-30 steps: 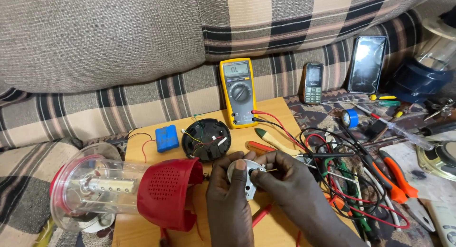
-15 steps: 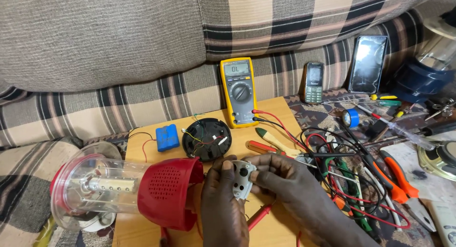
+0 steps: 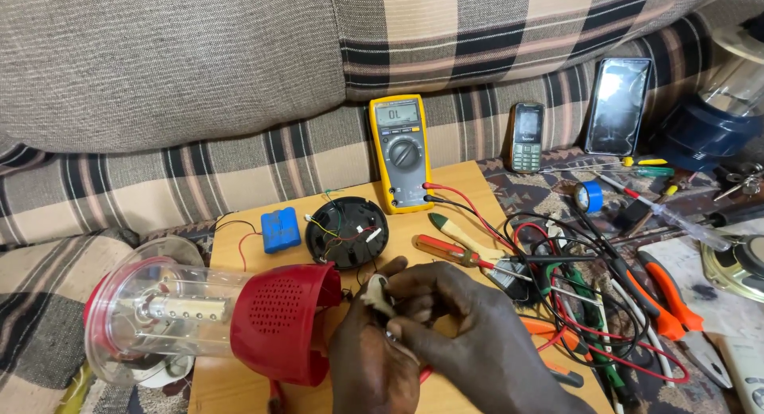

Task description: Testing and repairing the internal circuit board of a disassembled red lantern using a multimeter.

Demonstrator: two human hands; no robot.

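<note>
Both my hands meet low in the middle of the view over a wooden board. My left hand and my right hand pinch a small whitish round part between the fingertips; the fingers hide most of it. Thin wires run from it toward a black round cover lying open-side up just behind. A red and clear lantern lies on its side to the left, its red base touching my left hand.
A yellow multimeter leans on the striped sofa, its red and black leads trailing right. A blue battery pack, screwdrivers, orange pliers, tangled wires, blue tape, two phones and a blue lantern crowd the right.
The whitish part has turned from face-on to edge-on and my fingers have closed further round it, covering more of it. The hands stayed in the same spot.
</note>
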